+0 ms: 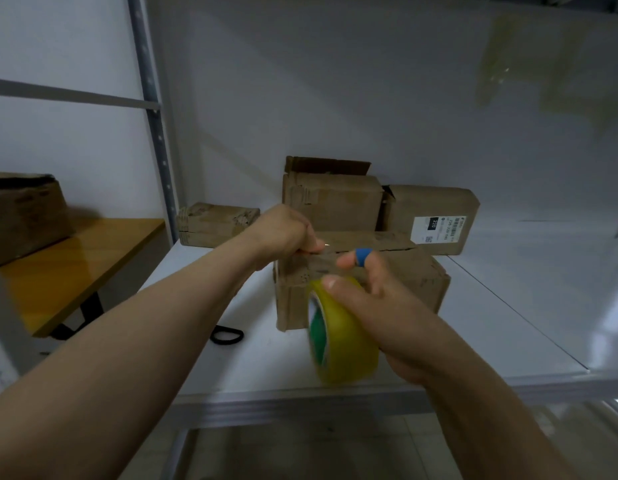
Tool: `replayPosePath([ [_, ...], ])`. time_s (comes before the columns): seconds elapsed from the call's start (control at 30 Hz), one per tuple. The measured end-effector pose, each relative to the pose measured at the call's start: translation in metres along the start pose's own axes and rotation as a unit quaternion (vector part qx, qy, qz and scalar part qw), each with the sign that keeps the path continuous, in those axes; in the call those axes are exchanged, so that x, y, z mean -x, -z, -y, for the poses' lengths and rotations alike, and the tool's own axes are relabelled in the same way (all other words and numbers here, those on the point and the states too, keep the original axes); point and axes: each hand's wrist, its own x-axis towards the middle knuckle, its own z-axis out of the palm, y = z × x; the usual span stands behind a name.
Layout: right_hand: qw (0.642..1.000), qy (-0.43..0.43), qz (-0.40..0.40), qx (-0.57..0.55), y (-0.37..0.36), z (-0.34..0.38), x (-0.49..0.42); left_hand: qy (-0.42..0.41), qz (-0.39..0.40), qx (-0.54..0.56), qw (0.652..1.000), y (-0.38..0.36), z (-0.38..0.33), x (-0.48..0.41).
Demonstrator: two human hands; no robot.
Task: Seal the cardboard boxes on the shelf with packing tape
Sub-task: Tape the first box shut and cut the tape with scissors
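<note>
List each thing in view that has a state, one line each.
front box: flaps down, top seam showing
tape roll: gripped by right hand, strip pulled towards the box top
tape end: pinched by left hand at the front box's top
tall back box: top flap up
labelled box: on its side, end flap ajar
flat box: closed

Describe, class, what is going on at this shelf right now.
A person is taping the nearest brown cardboard box on a white metal shelf. The right hand grips a yellowish roll of clear packing tape with a green core, just in front of the box. The left hand, fingers curled, pinches what looks like the loose tape end at the box's top front edge. Three more brown cardboard boxes stand behind, one with a flap up.
</note>
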Motion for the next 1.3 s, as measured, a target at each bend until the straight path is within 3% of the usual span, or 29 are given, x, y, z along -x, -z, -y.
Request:
replayPosePath([
  [0.17, 0.999, -0.006, -0.028, -0.023, -0.012, -0.017, 0.011, -0.021, -0.029, -0.100, 0.994, -0.002, 0.018, -0.008],
  [0.43, 0.998, -0.009, -0.066, -0.018, -0.015, -0.024, 0.006, -0.024, -0.051, -0.083, 0.995, -0.016, 0.027, -0.020],
  [0.9, 0.998, -0.030, -0.035, -0.049, -0.011, -0.028, -0.001, -0.033, -0.044, -0.156, 0.986, -0.026, 0.037, -0.030],
  [1.07, 0.997, -0.032, -0.025, -0.069, -0.009, -0.030, -0.001, -0.050, -0.134, -0.178, 0.974, -0.029, 0.041, -0.031],
  [1.2, 0.997, -0.039, -0.024, -0.065, -0.010, -0.029, -0.001, -0.106, -0.208, -0.177, 0.956, -0.024, 0.041, -0.030],
  [1.3, 0.997, -0.039, -0.029, -0.063, -0.011, -0.027, -0.002, -0.190, -0.132, -0.158, 0.960, -0.021, 0.029, -0.017],
])
